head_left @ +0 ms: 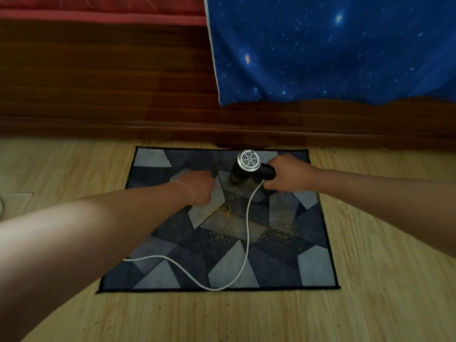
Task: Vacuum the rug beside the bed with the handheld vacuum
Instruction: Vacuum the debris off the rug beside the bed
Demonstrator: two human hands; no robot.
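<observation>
One vacuum (249, 166), one rug (308, 267)

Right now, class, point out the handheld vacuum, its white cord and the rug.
handheld vacuum (249, 159): head view, silver grille.
white cord (247, 230): head view, mid-length over the rug.
rug (313, 267): head view, grey patch, right side.

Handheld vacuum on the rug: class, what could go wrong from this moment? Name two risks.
1. The white cord loops across the rug, right through the yellow crumbs; pulling the handheld vacuum gripped by the right hand might drag it and scatter them.
2. The left hand rests on the rug close to the vacuum; if it lifts, the rug may slide on the wooden floor.
</observation>
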